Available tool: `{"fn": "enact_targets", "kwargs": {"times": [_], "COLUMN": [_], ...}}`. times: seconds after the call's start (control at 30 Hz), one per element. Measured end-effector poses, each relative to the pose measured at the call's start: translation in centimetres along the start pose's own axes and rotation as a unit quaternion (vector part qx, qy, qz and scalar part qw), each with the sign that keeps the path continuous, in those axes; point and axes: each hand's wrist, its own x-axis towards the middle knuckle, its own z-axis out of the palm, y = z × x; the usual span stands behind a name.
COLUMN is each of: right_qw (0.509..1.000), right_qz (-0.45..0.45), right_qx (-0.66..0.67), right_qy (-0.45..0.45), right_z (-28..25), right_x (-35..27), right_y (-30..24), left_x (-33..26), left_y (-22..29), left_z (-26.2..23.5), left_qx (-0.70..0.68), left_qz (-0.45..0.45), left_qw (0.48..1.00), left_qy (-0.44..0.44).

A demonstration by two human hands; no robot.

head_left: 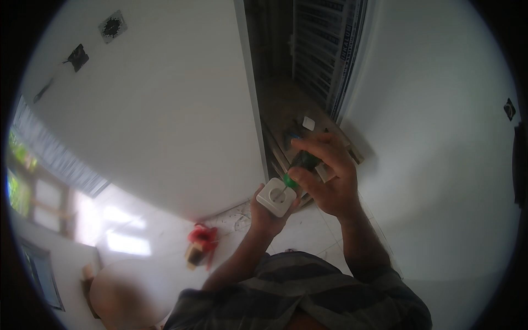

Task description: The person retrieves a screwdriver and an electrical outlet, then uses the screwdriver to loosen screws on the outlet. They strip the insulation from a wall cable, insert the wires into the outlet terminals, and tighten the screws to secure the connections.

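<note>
My left hand (265, 220) grips a white wall socket (268, 205) with a round recess, its face turned up toward me. In my right hand (335, 184) is a screwdriver (304, 160) with a dark and green handle, held between thumb and fingers. Its thin shaft points down and left into the socket's recess; whether the tip sits in a screw is too small to tell. Both hands are in front of my striped shirt, close together.
A doorway ahead has wood strips and a small white piece (308, 123) on its floor. Slatted wrapped panels (324, 49) lean inside. White walls flank it, with wall boxes (113, 26) at the left. A red bag-like item (202, 236) lies on the tiles.
</note>
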Motion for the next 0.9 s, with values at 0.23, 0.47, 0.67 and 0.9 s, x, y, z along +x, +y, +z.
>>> {"fn": "enact_targets", "kwargs": {"times": [0.23,0.47,0.67,0.9], "right_qw": [0.99,0.997,0.998,0.991], "right_qz": [0.043,0.007,0.001,0.044], "right_qx": [0.122,0.031,0.014,0.094], "right_qy": [0.062,0.069,0.053,0.084], "right_z": [0.7,1.0,1.2,1.7], "right_x": [0.1,0.4,0.4,0.4], "right_y": [0.0,-0.2,1.0,0.6], "left_x": [-1.8,-0.5,0.0,0.2], "left_y": [3.3,1.3,2.2,2.4], "left_z": [3.6,-0.2,-0.2,-0.5], "left_qx": [-0.219,-0.123,-0.197,-0.216], "left_qz": [-0.134,-0.09,-0.166,-0.189], "left_qw": [0.966,0.988,0.966,0.958], "left_qy": [0.009,-0.029,-0.022,-0.012]}}
